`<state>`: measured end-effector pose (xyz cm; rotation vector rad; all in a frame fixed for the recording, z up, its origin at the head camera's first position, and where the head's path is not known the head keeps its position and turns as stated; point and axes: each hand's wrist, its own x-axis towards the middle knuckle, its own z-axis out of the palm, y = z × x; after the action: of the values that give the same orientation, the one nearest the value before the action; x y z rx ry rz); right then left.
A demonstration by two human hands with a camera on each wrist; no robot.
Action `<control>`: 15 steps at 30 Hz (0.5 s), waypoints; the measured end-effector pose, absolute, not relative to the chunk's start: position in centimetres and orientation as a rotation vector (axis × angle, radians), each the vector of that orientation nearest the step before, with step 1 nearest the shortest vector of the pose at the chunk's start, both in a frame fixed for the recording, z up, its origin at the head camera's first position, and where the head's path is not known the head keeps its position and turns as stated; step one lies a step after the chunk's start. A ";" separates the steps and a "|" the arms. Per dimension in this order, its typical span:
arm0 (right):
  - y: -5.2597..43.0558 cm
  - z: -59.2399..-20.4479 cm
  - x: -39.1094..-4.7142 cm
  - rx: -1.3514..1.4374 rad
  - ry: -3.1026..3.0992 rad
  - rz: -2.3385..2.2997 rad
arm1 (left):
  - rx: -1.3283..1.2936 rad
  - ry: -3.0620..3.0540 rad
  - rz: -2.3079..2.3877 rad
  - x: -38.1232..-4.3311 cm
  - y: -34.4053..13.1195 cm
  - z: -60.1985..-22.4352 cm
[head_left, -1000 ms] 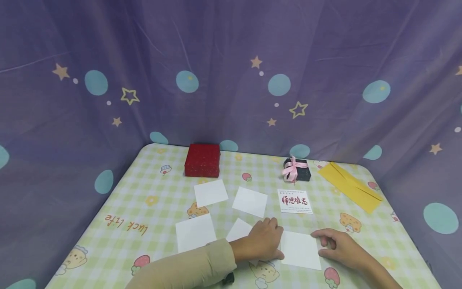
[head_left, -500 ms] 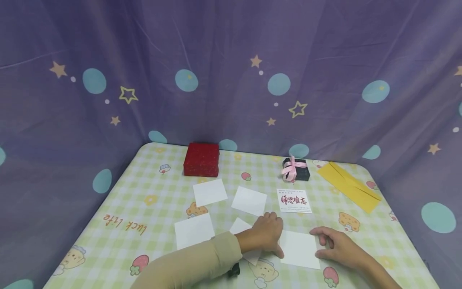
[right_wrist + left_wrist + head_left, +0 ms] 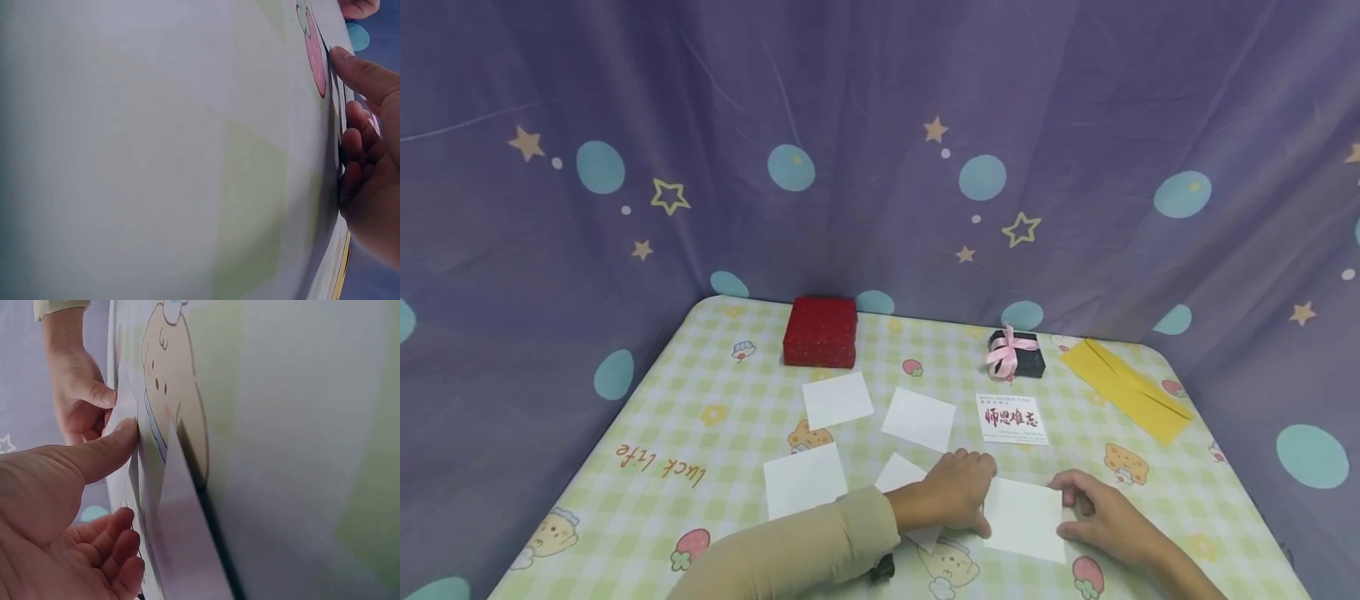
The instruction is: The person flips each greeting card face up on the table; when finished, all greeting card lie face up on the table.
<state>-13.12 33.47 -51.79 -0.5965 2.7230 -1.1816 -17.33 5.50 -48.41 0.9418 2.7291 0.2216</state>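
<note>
Head view: blank white card (image 3: 1024, 521) between my hands, over checked tablecloth (image 3: 662, 417), nearer me than card with red lettering (image 3: 1012, 418). My left hand (image 3: 953, 496) at its left edge, right hand (image 3: 1108, 517) at its right; two-sided hold probably keeps thin card level and square. Wrist views: thumbs apart from curled lower fingers; can't tell whether either hand truly pinches card. Other blank cards (image 3: 838, 400) spread leftward, likely spaced so each stays separate.

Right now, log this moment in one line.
left hand: at left edge of blank card | right hand: at its right edge | printed card: just beyond, untouched
</note>
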 end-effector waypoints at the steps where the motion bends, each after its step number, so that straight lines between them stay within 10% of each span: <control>1: 33.5 -51.9 -13.1 -0.615 2.732 -1.194 | 0.960 2.729 0.235 -17.3 5.5 -48.4; 15: 32.9 -51.1 -13.7 -0.629 2.737 -1.466 | 1.115 2.845 0.688 -19.0 4.1 -46.9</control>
<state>-13.66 32.92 -51.12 -0.6295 2.7375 -1.4660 -18.95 4.08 -46.94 1.1151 2.8454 0.6879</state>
